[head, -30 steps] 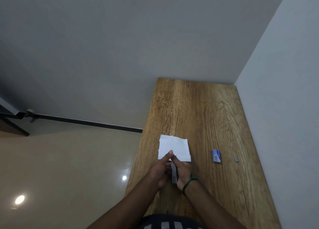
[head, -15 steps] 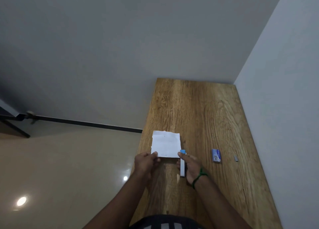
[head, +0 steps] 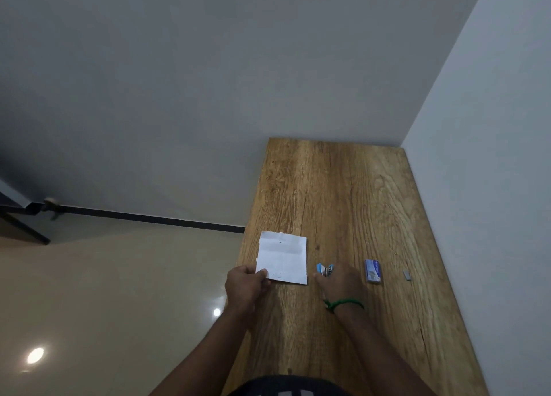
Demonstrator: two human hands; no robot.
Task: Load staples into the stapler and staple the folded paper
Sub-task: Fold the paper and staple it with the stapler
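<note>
The folded white paper (head: 282, 257) lies near the left edge of the wooden table (head: 343, 192). My left hand (head: 247, 285) pinches its near-left corner. The blue and silver stapler (head: 325, 269) pokes out from under the fingers of my right hand (head: 343, 285), a little right of the paper; most of it is hidden by the hand. A blue staple box (head: 372, 271) lies flat to the right of that hand. A small grey strip of staples (head: 407, 274) rests further right.
The table runs away from me along a white wall (head: 483, 186) on its right. Its left edge drops to a shiny beige floor (head: 119, 291). A green band (head: 346, 302) circles my right wrist.
My hands have parted. The left hand slid the paper to the left edge, and the right hand carried the stapler to the right, towards the staple box.
</note>
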